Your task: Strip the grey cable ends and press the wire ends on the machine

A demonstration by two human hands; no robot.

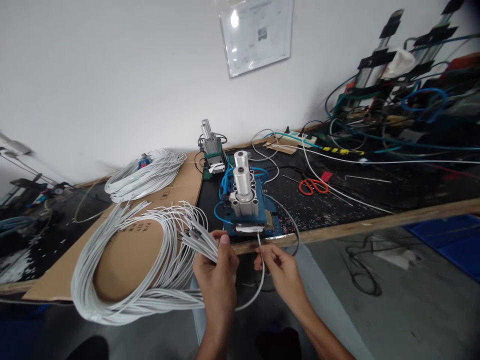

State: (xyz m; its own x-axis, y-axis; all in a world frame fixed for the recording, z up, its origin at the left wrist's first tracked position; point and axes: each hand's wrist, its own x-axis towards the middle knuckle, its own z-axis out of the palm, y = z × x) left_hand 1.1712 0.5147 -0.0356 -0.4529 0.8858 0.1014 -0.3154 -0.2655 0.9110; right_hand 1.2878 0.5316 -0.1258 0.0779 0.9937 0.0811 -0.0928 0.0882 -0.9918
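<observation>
- left hand [217,270] pinches bundle of cable ends [202,242], lower centre
- right hand [283,270] pinches single white cable [263,275] just below blue-based press [244,197] (frame centre)
- coiled white cables [85,280] on cardboard [127,260], lower left

Front press: its metal body and blue base [243,200] block us straight ahead.
Left side: the big white cable coil [86,285] crowds our left hand [217,275] and overhangs the bench [375,223].
Between our hands: a narrow gap, with a single cable [255,297] curving beneath.
Right side: past our right hand [279,272], a grey hose [292,225] loops over the edge; beyond it, we could pass above the front strip toward the orange scissors [313,186].
</observation>
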